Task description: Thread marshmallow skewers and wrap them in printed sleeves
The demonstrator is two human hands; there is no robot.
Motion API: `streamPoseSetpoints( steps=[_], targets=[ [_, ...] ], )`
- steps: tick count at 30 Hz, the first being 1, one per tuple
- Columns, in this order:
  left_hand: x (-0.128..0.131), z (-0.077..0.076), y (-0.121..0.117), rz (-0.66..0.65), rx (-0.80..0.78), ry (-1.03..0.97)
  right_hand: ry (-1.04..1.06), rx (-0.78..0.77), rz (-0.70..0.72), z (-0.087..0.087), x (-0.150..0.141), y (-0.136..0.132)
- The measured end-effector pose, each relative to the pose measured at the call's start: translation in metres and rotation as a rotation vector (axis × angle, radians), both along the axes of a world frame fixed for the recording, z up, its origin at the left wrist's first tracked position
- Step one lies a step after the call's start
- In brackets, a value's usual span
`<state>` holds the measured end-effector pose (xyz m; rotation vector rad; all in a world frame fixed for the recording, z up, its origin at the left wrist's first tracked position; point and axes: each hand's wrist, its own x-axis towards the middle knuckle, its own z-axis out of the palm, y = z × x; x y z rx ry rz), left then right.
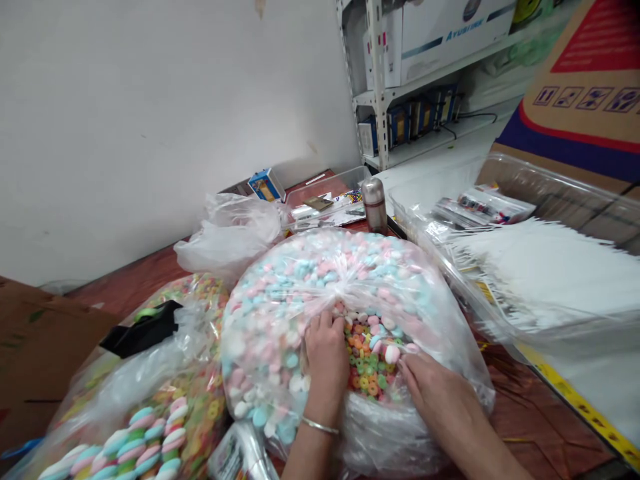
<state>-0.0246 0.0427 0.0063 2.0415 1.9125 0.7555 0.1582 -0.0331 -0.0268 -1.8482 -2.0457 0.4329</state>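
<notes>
A big clear plastic bag [320, 280] full of pastel pink, blue and white candies lies in front of me. Inside its opening sits a heap of small multicoloured ring candies [367, 377]. My left hand [326, 357], with a thin bangle on the wrist, reaches into the opening, its fingers curled down among the candies. My right hand [430, 390] rests on the bag's right edge, fingers pressed against the plastic beside the ring candies. What either hand holds is hidden.
A second bag of twisted candies [145, 433] and ring candies lies at left, a black tape dispenser [143, 327] on it. A metal flask [374, 205], an empty crumpled bag [233, 233], a clear bin of white packets [540, 267], shelves [380, 87] and cardboard boxes [590, 93] surround.
</notes>
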Motion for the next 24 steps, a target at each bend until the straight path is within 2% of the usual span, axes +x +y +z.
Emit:
streamPoseSetpoints(
  steps=[6, 10, 14, 19, 24],
  targets=[
    [0.002, 0.004, 0.0, 0.061, -0.086, -0.305, 0.065, 0.061, 0.009, 0.004, 0.0, -0.001],
    [0.004, 0.001, -0.007, 0.117, -0.249, -0.601, 0.118, 0.125, 0.011, 0.008, -0.001, -0.001],
    [0.009, -0.003, -0.012, 0.16, -0.372, -0.891, 0.111, 0.124, 0.015, 0.011, -0.002, -0.001],
    [0.013, -0.005, -0.016, 0.212, -0.408, -1.135, 0.034, 0.131, 0.03, 0.013, -0.003, -0.005],
    [0.017, -0.003, -0.018, 0.194, -0.423, -1.287, 0.004, 0.113, -0.008, 0.018, -0.008, -0.008]
  ],
)
